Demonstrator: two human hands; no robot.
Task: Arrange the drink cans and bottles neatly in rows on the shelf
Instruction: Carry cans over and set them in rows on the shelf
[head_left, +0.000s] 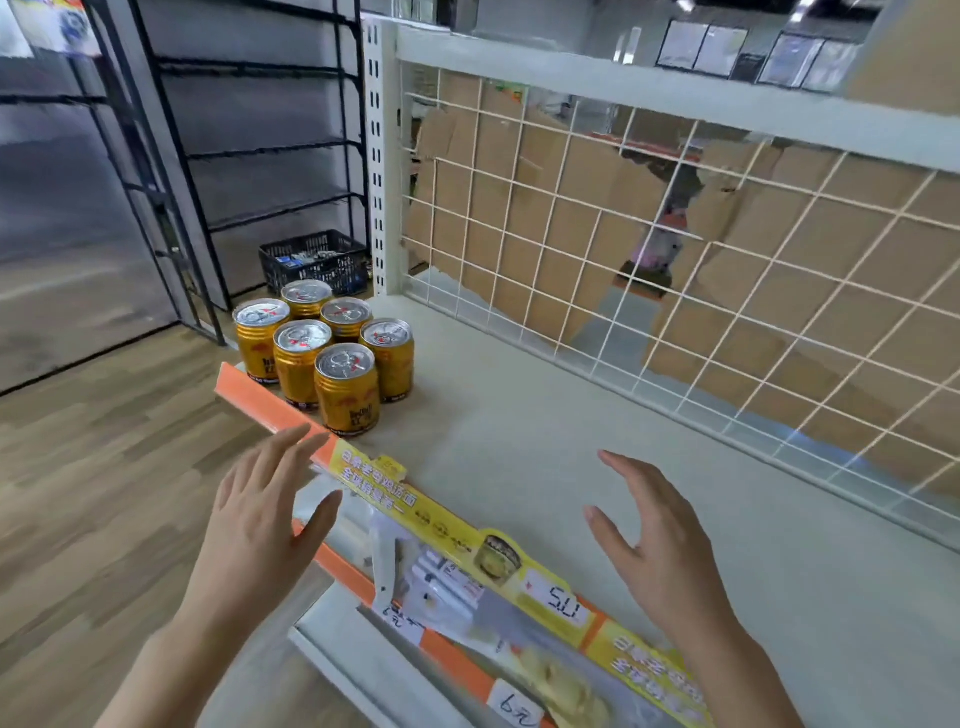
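Six gold drink cans (324, 353) at the front-left corner of the shelf (545, 441). Stand upright, silver tops up, packed in two slanted rows of three, each touching its neighbours, just behind the front edge. Beyond them, toward the right end and the back edge, only bare pale shelf board. Along the front edge, an orange and yellow price strip (457, 540) with a white price tag (563, 605) reading 5.0. Along the back edge, a white wire grid (623, 249), with brown cardboard (571, 182) behind it. Left hand (260, 514) at the front edge, just right of the cans and near them but apart: fingers straight and spread, fingertips over the orange part of the strip, holding nothing; cannot tell whether touching the strip. Right hand (654, 540) above the middle of the shelf, well apart from the cans: palm turned toward the left hand, fingers loosely extended, thumb apart, holding nothing. Below the front edge, a lower shelf (332, 654) with white packets (447, 571), too blurred to identify. Off the left end, wooden floor (93, 467), a black crate (317, 260) on it beside the white upright, and a black rack (249, 130) behind.
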